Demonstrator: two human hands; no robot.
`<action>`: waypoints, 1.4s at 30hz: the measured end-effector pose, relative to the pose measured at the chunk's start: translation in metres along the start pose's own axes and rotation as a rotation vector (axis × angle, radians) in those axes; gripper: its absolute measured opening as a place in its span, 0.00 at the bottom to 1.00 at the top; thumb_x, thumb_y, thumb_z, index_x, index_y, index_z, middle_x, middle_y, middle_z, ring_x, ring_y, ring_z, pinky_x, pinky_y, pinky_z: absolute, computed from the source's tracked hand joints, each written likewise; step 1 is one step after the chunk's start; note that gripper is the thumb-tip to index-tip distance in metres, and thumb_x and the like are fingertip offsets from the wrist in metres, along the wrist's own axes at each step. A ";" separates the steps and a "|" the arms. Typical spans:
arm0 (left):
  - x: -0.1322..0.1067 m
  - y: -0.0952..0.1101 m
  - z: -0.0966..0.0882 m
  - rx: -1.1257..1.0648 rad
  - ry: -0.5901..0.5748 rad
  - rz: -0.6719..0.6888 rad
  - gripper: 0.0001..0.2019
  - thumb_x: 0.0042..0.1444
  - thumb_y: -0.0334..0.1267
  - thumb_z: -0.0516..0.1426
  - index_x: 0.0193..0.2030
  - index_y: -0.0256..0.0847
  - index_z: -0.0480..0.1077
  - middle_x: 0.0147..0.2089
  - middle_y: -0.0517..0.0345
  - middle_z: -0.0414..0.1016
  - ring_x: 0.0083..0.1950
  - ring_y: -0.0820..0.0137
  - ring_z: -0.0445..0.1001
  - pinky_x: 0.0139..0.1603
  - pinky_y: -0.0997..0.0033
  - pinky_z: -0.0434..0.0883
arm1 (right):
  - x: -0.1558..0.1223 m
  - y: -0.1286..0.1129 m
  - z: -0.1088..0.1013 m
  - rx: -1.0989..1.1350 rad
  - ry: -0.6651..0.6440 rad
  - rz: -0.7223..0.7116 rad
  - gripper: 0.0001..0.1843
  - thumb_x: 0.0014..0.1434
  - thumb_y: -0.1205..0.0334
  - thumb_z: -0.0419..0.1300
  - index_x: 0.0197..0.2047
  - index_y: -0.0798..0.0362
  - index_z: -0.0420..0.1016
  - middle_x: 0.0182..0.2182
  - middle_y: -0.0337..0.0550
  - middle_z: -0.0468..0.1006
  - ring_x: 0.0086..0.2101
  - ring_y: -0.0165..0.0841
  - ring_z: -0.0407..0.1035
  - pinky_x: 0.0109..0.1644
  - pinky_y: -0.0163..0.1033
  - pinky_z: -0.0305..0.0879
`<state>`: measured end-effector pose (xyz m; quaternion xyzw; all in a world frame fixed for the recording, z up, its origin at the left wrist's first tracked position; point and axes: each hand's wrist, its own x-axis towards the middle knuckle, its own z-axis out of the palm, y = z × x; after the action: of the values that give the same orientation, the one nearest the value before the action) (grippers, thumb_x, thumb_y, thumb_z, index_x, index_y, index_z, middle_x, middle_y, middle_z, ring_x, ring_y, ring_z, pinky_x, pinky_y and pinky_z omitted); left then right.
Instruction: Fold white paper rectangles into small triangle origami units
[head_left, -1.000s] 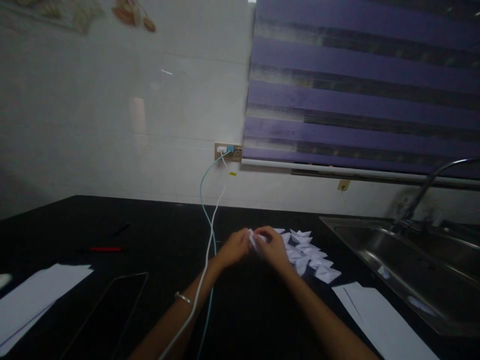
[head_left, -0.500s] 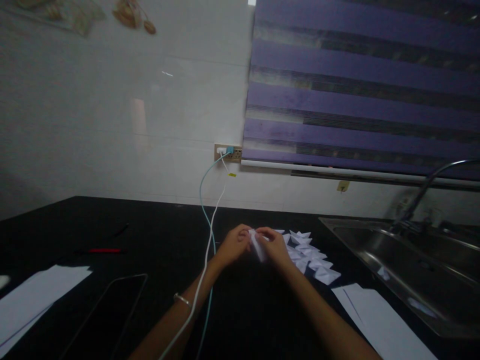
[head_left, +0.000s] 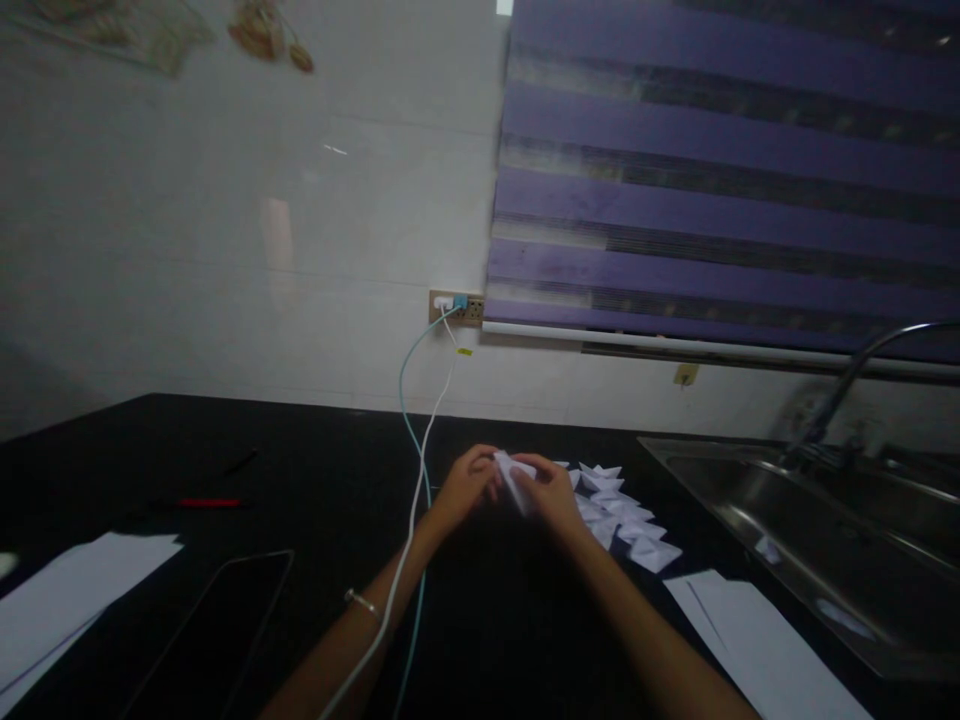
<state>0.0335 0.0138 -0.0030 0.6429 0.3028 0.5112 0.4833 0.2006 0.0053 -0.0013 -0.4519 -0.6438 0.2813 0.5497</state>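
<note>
Between my two hands is a small piece of folded white paper (head_left: pixel 516 485), slightly blurred. My right hand (head_left: pixel 555 497) pinches it from the right, thumb and fingers closed on its upper part. From the left, my left hand (head_left: pixel 466 490) has its fingers curled against the paper's upper left edge; its fingertips are partly hidden. Just beyond my right hand, several folded paper boats (head_left: pixel 634 525) lie in rows on the black countertop (head_left: pixel 337 470). My right forearm passes close to the nearest ones.
Stacks of white paper strips (head_left: pixel 757 630) lie at right and left. A phone (head_left: pixel 214 625) and a red pen (head_left: pixel 210 503) are on the left. White and teal cables (head_left: pixel 414 520) cross over my left forearm from the wall socket (head_left: pixel 469 308). A steel sink (head_left: pixel 720 500) borders the right.
The folded paper has tilted slightly, and more of its top shows between my hands. My left fingers have loosened and shifted a little away from the paper.
</note>
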 end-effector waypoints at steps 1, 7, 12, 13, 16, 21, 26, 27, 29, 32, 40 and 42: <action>0.000 0.000 0.000 -0.005 -0.003 -0.013 0.20 0.55 0.50 0.55 0.48 0.37 0.64 0.26 0.62 0.69 0.19 0.78 0.66 0.16 0.82 0.55 | 0.000 0.000 0.000 -0.017 0.010 -0.010 0.16 0.52 0.53 0.62 0.40 0.54 0.79 0.32 0.45 0.80 0.30 0.37 0.71 0.33 0.40 0.65; 0.005 -0.002 -0.003 -0.183 0.006 -0.117 0.23 0.54 0.57 0.52 0.43 0.38 0.63 0.24 0.63 0.67 0.18 0.77 0.65 0.16 0.81 0.56 | -0.002 -0.008 0.000 -0.053 -0.030 -0.110 0.11 0.53 0.58 0.61 0.37 0.53 0.79 0.34 0.46 0.80 0.34 0.37 0.72 0.38 0.41 0.66; 0.001 -0.003 -0.008 -0.171 -0.095 -0.244 0.23 0.53 0.60 0.51 0.37 0.38 0.62 0.24 0.64 0.65 0.20 0.78 0.64 0.18 0.81 0.56 | -0.007 -0.023 -0.005 -0.126 -0.134 -0.249 0.07 0.56 0.63 0.59 0.34 0.52 0.79 0.34 0.45 0.78 0.37 0.36 0.72 0.43 0.41 0.66; -0.001 -0.002 -0.007 -0.099 -0.142 -0.231 0.23 0.54 0.60 0.51 0.36 0.38 0.62 0.24 0.64 0.65 0.19 0.78 0.63 0.19 0.81 0.56 | -0.008 -0.025 -0.006 -0.145 -0.149 -0.265 0.07 0.56 0.64 0.58 0.34 0.52 0.79 0.34 0.44 0.78 0.37 0.35 0.72 0.44 0.41 0.65; -0.006 -0.001 -0.006 0.146 -0.239 -0.164 0.25 0.58 0.60 0.46 0.34 0.37 0.64 0.22 0.63 0.65 0.20 0.78 0.63 0.21 0.79 0.58 | -0.008 -0.028 -0.008 -0.199 -0.179 -0.294 0.08 0.56 0.66 0.57 0.35 0.52 0.78 0.34 0.44 0.78 0.37 0.35 0.71 0.45 0.40 0.65; -0.012 0.006 -0.005 0.396 -0.255 -0.099 0.25 0.61 0.58 0.42 0.30 0.37 0.64 0.22 0.62 0.65 0.23 0.76 0.63 0.25 0.76 0.60 | -0.006 -0.025 -0.011 -0.237 -0.226 -0.294 0.08 0.56 0.68 0.57 0.36 0.52 0.78 0.34 0.43 0.78 0.37 0.35 0.71 0.45 0.40 0.64; -0.014 0.013 -0.007 0.470 -0.329 -0.112 0.25 0.62 0.56 0.41 0.28 0.37 0.64 0.23 0.62 0.65 0.23 0.75 0.63 0.25 0.76 0.59 | -0.007 -0.024 -0.013 -0.259 -0.242 -0.268 0.09 0.54 0.68 0.57 0.35 0.53 0.78 0.33 0.43 0.79 0.37 0.35 0.72 0.45 0.41 0.65; -0.015 0.013 -0.007 0.480 -0.337 -0.108 0.25 0.62 0.55 0.41 0.28 0.37 0.64 0.23 0.61 0.65 0.24 0.75 0.63 0.25 0.76 0.59 | -0.007 -0.024 -0.014 -0.264 -0.247 -0.261 0.09 0.54 0.68 0.57 0.35 0.53 0.78 0.33 0.43 0.79 0.37 0.35 0.72 0.45 0.41 0.65; -0.015 0.012 -0.008 0.502 -0.350 -0.090 0.24 0.62 0.54 0.42 0.29 0.37 0.65 0.24 0.61 0.66 0.24 0.74 0.63 0.26 0.76 0.59 | -0.008 -0.024 -0.014 -0.272 -0.266 -0.244 0.09 0.53 0.68 0.58 0.35 0.53 0.78 0.34 0.43 0.79 0.37 0.36 0.72 0.44 0.41 0.65; -0.015 0.010 -0.008 0.540 -0.364 -0.050 0.23 0.63 0.51 0.42 0.31 0.36 0.68 0.25 0.60 0.67 0.25 0.73 0.64 0.27 0.75 0.59 | -0.007 -0.025 -0.015 -0.279 -0.308 -0.220 0.07 0.53 0.65 0.59 0.35 0.53 0.78 0.33 0.43 0.79 0.37 0.36 0.72 0.43 0.41 0.65; -0.012 0.003 -0.008 0.600 -0.370 0.035 0.21 0.63 0.49 0.44 0.35 0.36 0.70 0.30 0.58 0.70 0.30 0.72 0.65 0.31 0.75 0.60 | -0.005 -0.015 -0.012 -0.247 -0.233 -0.187 0.09 0.50 0.62 0.63 0.37 0.53 0.75 0.35 0.43 0.78 0.39 0.37 0.71 0.47 0.42 0.64; -0.011 0.000 -0.008 0.596 -0.356 0.043 0.20 0.62 0.49 0.45 0.35 0.36 0.69 0.30 0.58 0.69 0.30 0.72 0.65 0.30 0.75 0.60 | -0.004 -0.010 -0.010 -0.185 -0.159 -0.154 0.16 0.46 0.62 0.65 0.41 0.53 0.73 0.38 0.43 0.77 0.41 0.37 0.71 0.48 0.42 0.64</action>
<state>0.0229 0.0063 -0.0066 0.8411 0.3360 0.2901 0.3090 0.2074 -0.0038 0.0081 -0.4261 -0.7413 0.2126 0.4729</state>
